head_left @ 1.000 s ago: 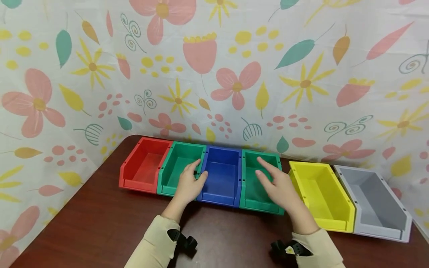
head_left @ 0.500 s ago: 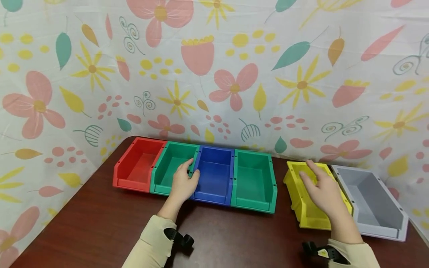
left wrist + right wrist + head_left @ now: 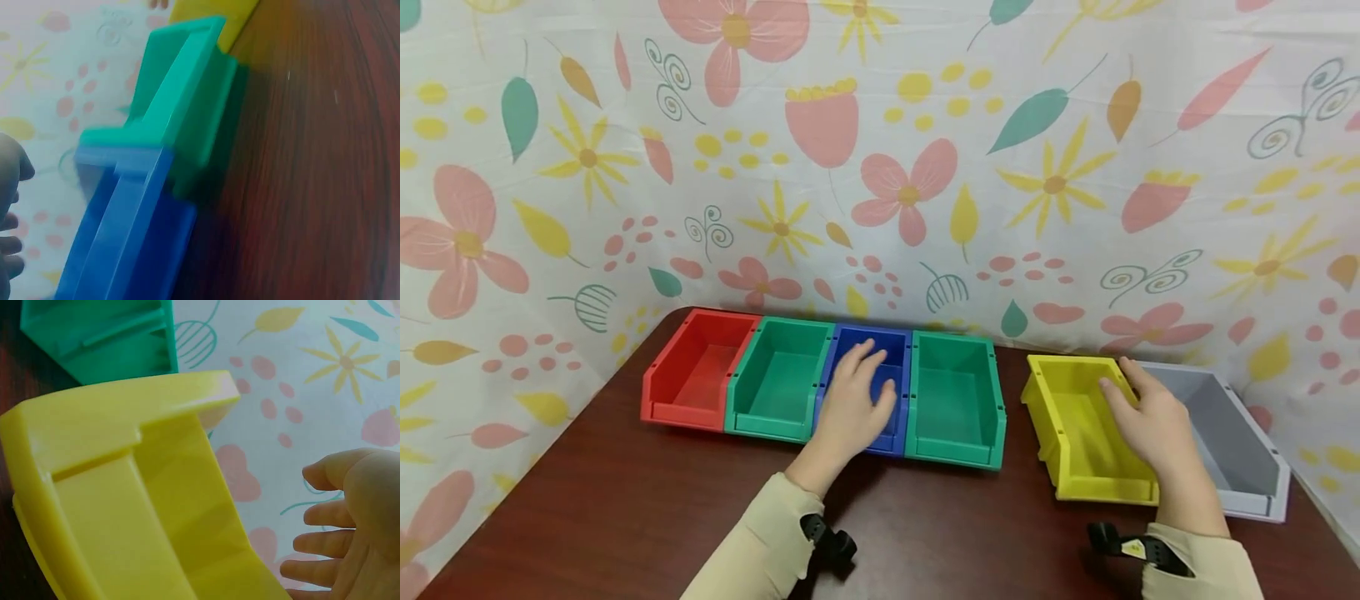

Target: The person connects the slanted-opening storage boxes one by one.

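My left hand [image 3: 853, 408] hovers over the blue bin [image 3: 895, 429], fingers loosely spread, holding nothing. It hides much of that bin. In the left wrist view the blue bin [image 3: 119, 231] and the green bin [image 3: 187, 94] beyond it appear blurred, with curled fingertips at the left edge. Over the right side of the yellow bin [image 3: 1078, 408] is my right hand [image 3: 1165, 425], its thumb apart from the fingers and nothing between them. The right wrist view has this hand [image 3: 356, 525] relaxed beside the yellow bin [image 3: 119, 525]; contact with the wall cannot be made out.
A red bin [image 3: 703, 371], a green bin [image 3: 782, 379], the blue bin and another green bin [image 3: 955, 400] stand side by side. A gap parts them from the yellow bin, which has a grey bin [image 3: 1232, 433] beside it. Behind the dark wooden table [image 3: 625, 500] hangs a flowered cloth [image 3: 880, 192].
My right hand has moved right from the right-hand green bin to the yellow bin's right side. The left hand has shifted from the green-blue border to over the blue bin. The head view has turned slightly right.
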The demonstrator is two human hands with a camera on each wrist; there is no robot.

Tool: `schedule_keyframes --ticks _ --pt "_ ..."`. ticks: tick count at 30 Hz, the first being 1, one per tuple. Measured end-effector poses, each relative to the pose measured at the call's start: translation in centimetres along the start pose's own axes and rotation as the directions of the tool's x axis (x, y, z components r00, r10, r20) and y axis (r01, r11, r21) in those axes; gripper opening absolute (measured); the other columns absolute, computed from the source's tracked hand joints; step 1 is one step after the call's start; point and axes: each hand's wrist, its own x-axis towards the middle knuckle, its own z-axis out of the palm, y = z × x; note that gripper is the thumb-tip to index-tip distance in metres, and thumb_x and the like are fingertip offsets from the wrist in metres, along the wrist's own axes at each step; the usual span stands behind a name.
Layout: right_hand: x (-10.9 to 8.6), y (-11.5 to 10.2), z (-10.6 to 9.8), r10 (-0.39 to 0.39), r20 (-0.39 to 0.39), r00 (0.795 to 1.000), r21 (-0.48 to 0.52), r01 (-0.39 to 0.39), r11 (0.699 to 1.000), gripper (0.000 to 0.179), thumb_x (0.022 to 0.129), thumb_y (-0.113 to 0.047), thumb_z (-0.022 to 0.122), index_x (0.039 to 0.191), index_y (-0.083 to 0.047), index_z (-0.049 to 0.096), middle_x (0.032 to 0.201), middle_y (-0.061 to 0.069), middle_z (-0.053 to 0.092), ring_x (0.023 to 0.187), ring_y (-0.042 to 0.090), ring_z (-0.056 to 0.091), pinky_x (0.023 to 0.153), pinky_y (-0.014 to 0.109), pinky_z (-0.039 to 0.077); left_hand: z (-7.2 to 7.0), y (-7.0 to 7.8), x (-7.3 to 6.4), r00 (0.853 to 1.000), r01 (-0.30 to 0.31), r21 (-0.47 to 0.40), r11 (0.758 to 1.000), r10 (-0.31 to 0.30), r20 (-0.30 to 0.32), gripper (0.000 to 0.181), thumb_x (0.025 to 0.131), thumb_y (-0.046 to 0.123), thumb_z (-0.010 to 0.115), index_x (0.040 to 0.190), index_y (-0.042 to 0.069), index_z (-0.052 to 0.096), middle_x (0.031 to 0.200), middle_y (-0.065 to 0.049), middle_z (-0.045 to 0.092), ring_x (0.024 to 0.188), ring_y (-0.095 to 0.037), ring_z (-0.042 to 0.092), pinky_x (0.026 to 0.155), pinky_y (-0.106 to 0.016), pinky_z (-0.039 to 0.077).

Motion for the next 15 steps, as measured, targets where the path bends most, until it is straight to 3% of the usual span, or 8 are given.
schedule_keyframes --ticks 2,5,7,10,15 --pt "0.0 0.0 -0.1 0.016 0.013 1.0 -0.001 -0.016 1.0 0.068 0.1 -0.045 0.033 0.15 -0.003 0.018 0.145 0.035 0.028 0.124 0.059 0.031 0.092 0.07 0.029 0.8 0.6 0.2 0.992 0.054 -0.065 0.996 -0.046 0.12 0.045 0.092 0.024 0.056 0.132 0.004 0.054 0.144 -0.015 0.043 0.134 -0.033 0.04 0.102 -0.049 0.041" --pt "0.0 0.0 -0.2 0.037 0.022 0.999 -0.014 -0.037 0.999 0.069 0.099 -0.046 0.033 0.15 -0.002 0.019 0.143 0.036 0.03 0.122 0.06 0.033 0.091 0.07 0.03 2.0 1.2 0.4 0.951 0.137 -0.099 0.986 -0.103 0.293 0.05 0.094 0.032 0.052 0.14 0.011 0.047 0.152 -0.01 0.033 0.138 -0.029 0.034 0.103 -0.049 0.04" --pt "0.0 -0.1 -0.2 0.048 0.028 0.998 -0.021 -0.047 0.999 0.069 0.099 -0.046 0.032 0.15 -0.001 0.019 0.143 0.037 0.031 0.121 0.06 0.034 0.091 0.069 0.031 2.6 1.3 0.4 0.926 0.156 -0.097 0.983 -0.111 0.362 0.051 0.095 0.032 0.051 0.142 0.014 0.043 0.155 -0.008 0.027 0.14 -0.029 0.032 0.101 -0.047 0.042" --pt "-0.1 -0.4 0.0 0.056 0.025 0.998 -0.022 -0.056 0.998 0.069 0.099 -0.046 0.033 0.148 0.002 0.023 0.14 0.037 0.035 0.119 0.057 0.038 0.09 0.067 0.035 3.0 1.2 0.3 0.91 0.155 -0.086 0.984 -0.109 0.399 0.05 0.095 0.028 0.049 0.144 0.016 0.042 0.157 -0.007 0.022 0.14 -0.029 0.031 0.091 -0.041 0.046" --pt "0.0 -1.0 0.4 0.063 0.041 0.997 -0.007 -0.063 0.998 0.07 0.099 -0.047 0.035 0.144 0.007 0.03 0.133 0.039 0.042 0.116 0.054 0.045 0.086 0.062 0.042 2.9 0.6 0.1 0.912 0.169 -0.137 0.976 -0.102 0.397 0.051 0.096 0.026 0.049 0.145 0.015 0.04 0.158 -0.004 0.02 0.138 -0.028 0.036 0.073 -0.032 0.043"
